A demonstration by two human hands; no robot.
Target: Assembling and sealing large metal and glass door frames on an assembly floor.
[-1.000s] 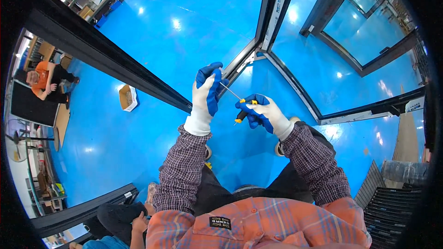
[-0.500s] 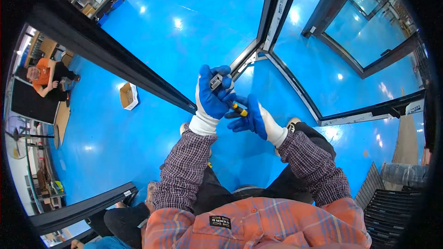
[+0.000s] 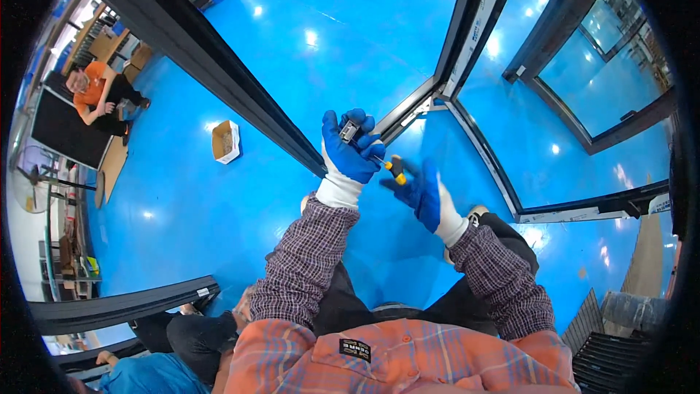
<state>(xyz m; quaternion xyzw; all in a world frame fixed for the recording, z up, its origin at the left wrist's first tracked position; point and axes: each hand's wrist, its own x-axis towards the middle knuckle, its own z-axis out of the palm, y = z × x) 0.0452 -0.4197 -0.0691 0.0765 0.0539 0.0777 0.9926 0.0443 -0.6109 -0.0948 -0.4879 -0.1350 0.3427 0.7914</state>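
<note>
In my gloved left hand (image 3: 348, 152) is a small silver and dark metal fitting (image 3: 349, 131), held between curled fingers. A screwdriver (image 3: 396, 169) with a black and yellow handle points its shaft into that hand; where the tip sits is hidden by the fingers. My gloved right hand (image 3: 432, 201) is just right of the handle, fingers stretched out and apart. Its fingertips lie close to the handle, and whether they touch it is hard to make out. Both gloves are blue with white cuffs.
Dark metal frames stand ahead, a long bar (image 3: 211, 66) at left and a corner frame (image 3: 481, 142) at right. A white box (image 3: 225, 141) sits on the blue floor. One person in orange (image 3: 102, 95) crouches far left; another in blue (image 3: 157, 373) is lower left.
My right hand has opened and drawn back to the right from the screwdriver handle. The handle has turned, and the whole view has shifted somewhat.
</note>
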